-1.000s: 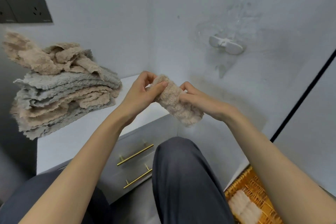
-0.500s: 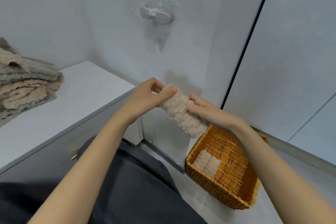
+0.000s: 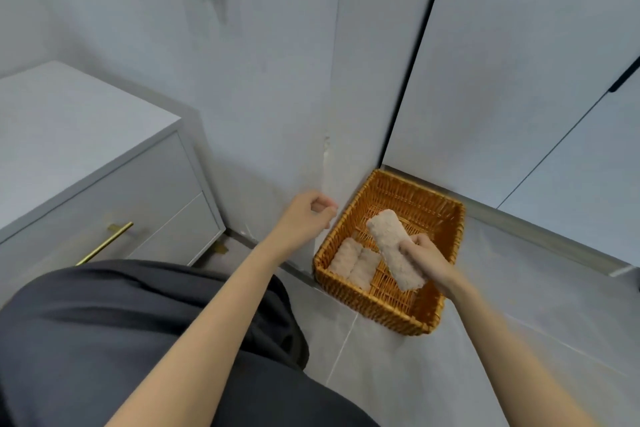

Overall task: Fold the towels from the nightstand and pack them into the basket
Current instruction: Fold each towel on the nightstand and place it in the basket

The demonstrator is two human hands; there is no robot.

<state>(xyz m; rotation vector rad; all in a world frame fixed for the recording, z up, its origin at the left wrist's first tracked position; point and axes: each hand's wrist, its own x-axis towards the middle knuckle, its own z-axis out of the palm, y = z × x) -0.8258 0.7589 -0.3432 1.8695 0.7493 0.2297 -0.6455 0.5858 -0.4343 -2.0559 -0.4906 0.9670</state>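
Packing step: my right grip (image 3: 425,258) holds the folded towel (image 3: 388,239) over the basket (image 3: 381,309); my left grip (image 3: 308,215) is loosely curled, empty. Next, I'd lay it beside the packed towels (image 3: 353,262).

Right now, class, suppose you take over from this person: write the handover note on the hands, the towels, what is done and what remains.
Left hand: free, fingers loosely curled, beside the basket.
Right hand: grips a folded towel above the basket, not yet set down.
Done: folded beige towelling lies in the basket's near-left part; one piece or two, unclear.
Left: lay this towel beside it, then check the nightstand; any towels there are out of view.
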